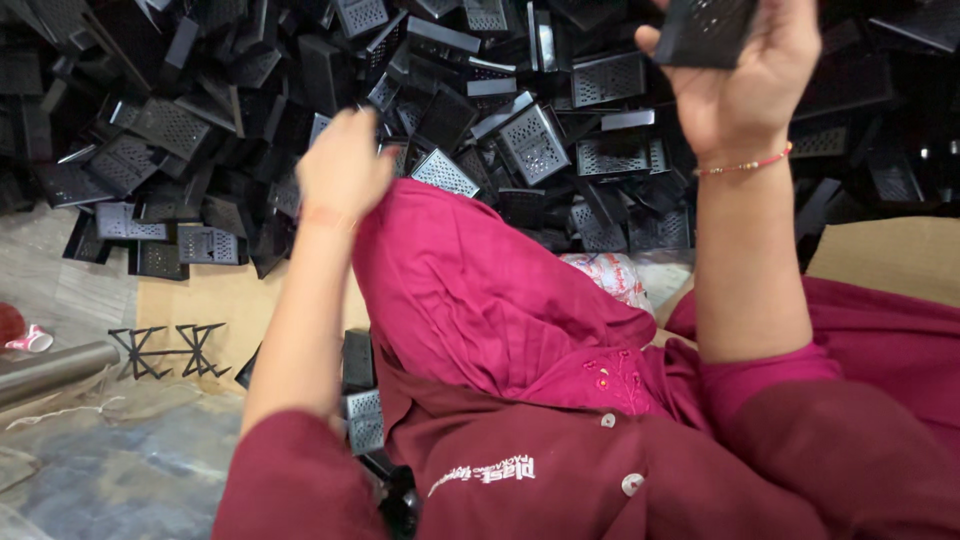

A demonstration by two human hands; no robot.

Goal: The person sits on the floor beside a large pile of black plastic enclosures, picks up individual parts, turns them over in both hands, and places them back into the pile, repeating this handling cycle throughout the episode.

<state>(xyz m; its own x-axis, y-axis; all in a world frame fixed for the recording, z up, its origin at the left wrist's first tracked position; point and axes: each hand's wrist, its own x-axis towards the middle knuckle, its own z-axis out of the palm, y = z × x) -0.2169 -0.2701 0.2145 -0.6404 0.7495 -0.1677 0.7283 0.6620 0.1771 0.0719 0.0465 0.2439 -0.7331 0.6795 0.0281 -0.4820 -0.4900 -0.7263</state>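
Right hand [745,85], forearm raised upright, fingers closed around a black perforated plastic part [705,30] at the frame's top. Left hand [340,175], blurred, reaches forward with fingers curled at the edge of the heap of like parts [530,140]; its grip cannot be told.

Black perforated parts [533,143]: dozens (too many to count), 2 sprue frames [168,350], 1 metal pipe [50,368].

Cardboard sheet [215,300] lay flat at 9 o'clock, with two black star-shaped frames [165,350] on its lower edge. Grey metal tube [50,368] sat further out at 9, a small pink-white cap [30,340] just above it. Second cardboard piece [890,255] at 3 o'clock. Printed white bag [610,275] near centre, partly under magenta cloth [480,290].
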